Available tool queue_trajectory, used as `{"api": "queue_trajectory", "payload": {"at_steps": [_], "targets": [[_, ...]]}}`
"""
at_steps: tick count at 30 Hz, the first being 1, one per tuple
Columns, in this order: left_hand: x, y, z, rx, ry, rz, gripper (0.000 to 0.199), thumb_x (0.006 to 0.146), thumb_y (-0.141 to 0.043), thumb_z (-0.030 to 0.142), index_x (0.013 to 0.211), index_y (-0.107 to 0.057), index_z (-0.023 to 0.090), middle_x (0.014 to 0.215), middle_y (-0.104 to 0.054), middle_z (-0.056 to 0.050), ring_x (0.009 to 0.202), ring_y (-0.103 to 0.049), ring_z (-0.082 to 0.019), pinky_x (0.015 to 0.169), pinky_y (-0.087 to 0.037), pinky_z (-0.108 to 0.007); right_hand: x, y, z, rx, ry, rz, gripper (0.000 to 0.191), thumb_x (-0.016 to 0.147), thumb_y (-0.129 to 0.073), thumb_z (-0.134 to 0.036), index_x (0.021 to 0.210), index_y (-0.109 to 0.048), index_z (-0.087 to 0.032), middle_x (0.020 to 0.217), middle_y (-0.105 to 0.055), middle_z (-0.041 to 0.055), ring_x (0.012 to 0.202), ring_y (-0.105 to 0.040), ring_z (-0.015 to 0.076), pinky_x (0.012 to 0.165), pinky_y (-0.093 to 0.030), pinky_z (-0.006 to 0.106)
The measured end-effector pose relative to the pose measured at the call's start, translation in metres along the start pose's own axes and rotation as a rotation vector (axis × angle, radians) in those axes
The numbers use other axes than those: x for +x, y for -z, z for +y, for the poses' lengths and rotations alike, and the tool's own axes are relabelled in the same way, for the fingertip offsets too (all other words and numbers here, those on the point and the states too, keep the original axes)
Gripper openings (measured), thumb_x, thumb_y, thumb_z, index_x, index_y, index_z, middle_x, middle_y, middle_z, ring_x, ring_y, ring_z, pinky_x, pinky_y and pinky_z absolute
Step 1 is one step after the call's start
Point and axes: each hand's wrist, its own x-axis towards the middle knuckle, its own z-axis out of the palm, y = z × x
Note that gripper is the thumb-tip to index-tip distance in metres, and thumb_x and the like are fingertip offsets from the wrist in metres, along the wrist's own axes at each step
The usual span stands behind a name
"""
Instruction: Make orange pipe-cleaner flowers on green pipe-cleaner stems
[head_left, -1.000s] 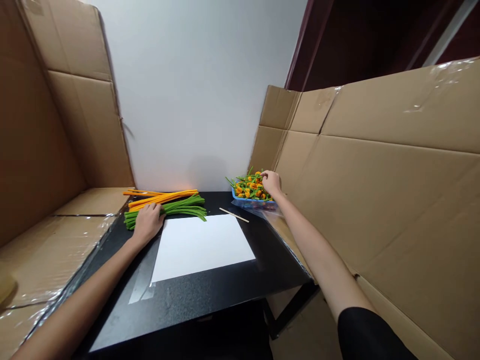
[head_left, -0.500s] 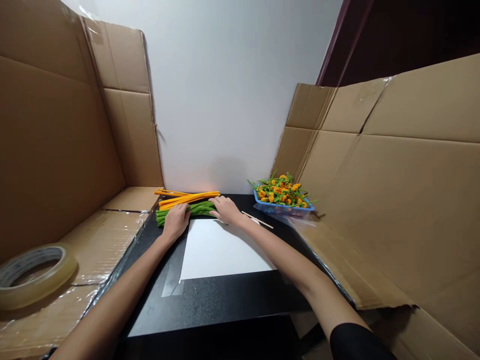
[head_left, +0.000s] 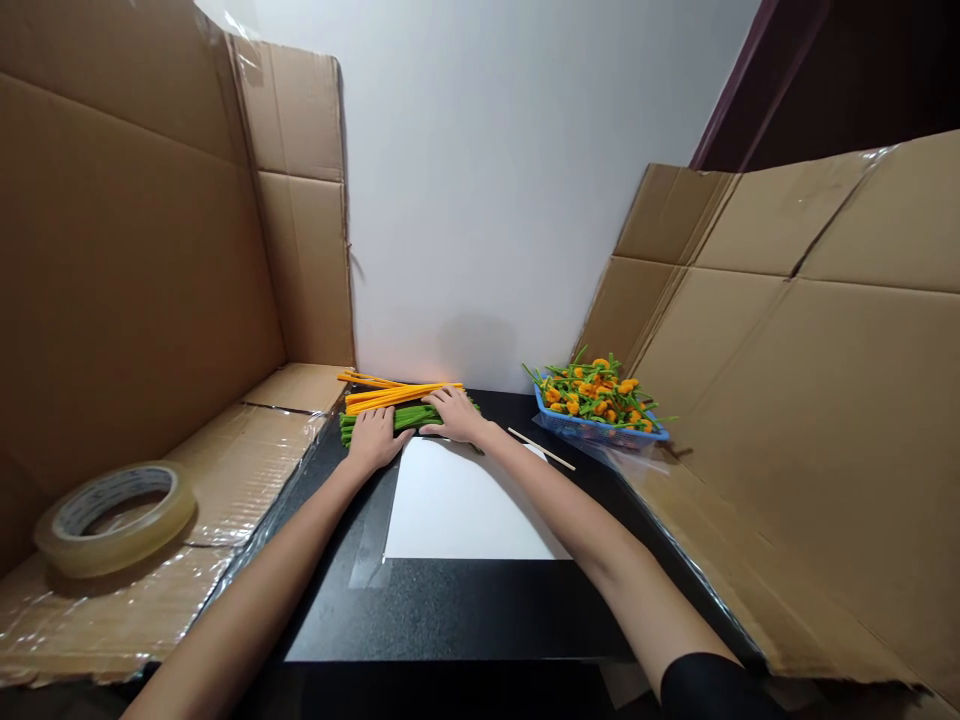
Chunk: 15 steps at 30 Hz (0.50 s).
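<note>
A bundle of green pipe cleaners (head_left: 411, 417) lies across the back of the black table. On its left part rests my left hand (head_left: 373, 438), fingers laid over the stems and thumb stretched out to the right. My right hand (head_left: 454, 414) lies over the right part, its fingers spread and flat. The two thumbs come close together at the bundle's front edge. Just behind the green bundle are orange pipe cleaners (head_left: 405, 397), near my right fingertips. A white sheet of paper (head_left: 465, 510) sits in front of the hands, partly under my right forearm.
A blue basket (head_left: 600, 430) of orange flowers with green stems stands at the back right. A thin wooden stick (head_left: 551, 455) lies near my right forearm. A roll of clear tape (head_left: 116, 520) rests on cardboard (head_left: 247, 470) at left. Cardboard walls rise on both sides.
The view has swung a little to the left. My left hand has flattened on the green bundle, its thumb now stretched towards my right hand. My right hand stays over the bundle.
</note>
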Motion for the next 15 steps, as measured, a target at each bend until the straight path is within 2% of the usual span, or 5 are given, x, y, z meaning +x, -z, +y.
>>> {"api": "queue_trajectory", "payload": {"at_steps": [2,3,6,9,15], "targets": [[0.001,0.001,-0.004,0.028,-0.034,-0.022,0.048,0.095,-0.052,0.049,0.118,-0.062,0.008,0.118,-0.066,-0.021,0.113,-0.059,-0.038,0.098,-0.042,-0.047,0.008,-0.005,0.004,0.014,0.041,-0.102,0.076,0.086,-0.067,-0.061,0.141,-0.052,-0.012,0.141,-0.057,0.0161,0.131,-0.046,0.0329,0.112,-0.035,0.045],[0.002,0.001,-0.006,0.045,-0.050,-0.026,0.045,0.096,-0.051,0.048,0.116,-0.063,0.009,0.117,-0.066,-0.021,0.111,-0.060,-0.037,0.096,-0.042,-0.047,0.011,-0.007,0.005,0.011,0.039,-0.142,0.076,0.087,-0.067,-0.060,0.142,-0.051,-0.011,0.141,-0.058,0.0167,0.130,-0.048,0.0329,0.111,-0.037,0.044],[0.005,0.004,-0.014,0.087,-0.078,-0.036,0.046,0.098,-0.046,0.050,0.113,-0.062,0.010,0.115,-0.066,-0.021,0.110,-0.060,-0.036,0.094,-0.044,-0.045,0.017,-0.012,0.005,-0.023,0.026,-0.182,0.058,0.095,-0.058,-0.051,0.138,-0.053,-0.012,0.132,-0.063,0.0168,0.120,-0.058,0.0296,0.102,-0.044,0.041],[0.008,0.006,-0.021,0.087,-0.112,-0.062,0.053,0.098,-0.044,0.057,0.113,-0.061,0.009,0.116,-0.066,-0.022,0.111,-0.061,-0.037,0.094,-0.044,-0.044,0.017,-0.013,0.005,-0.052,0.052,-0.177,0.041,0.096,-0.059,-0.038,0.129,-0.057,-0.012,0.127,-0.065,0.0161,0.116,-0.060,0.0279,0.099,-0.044,0.038],[0.012,0.012,-0.025,0.044,-0.134,-0.172,0.057,0.092,-0.052,0.064,0.112,-0.061,0.011,0.106,-0.071,-0.021,0.098,-0.068,-0.036,0.082,-0.050,-0.040,0.020,-0.009,0.013,-0.060,0.039,-0.237,0.034,0.087,-0.069,-0.028,0.117,-0.060,-0.016,0.114,-0.070,0.0134,0.105,-0.067,0.0274,0.084,-0.048,0.033]]}}
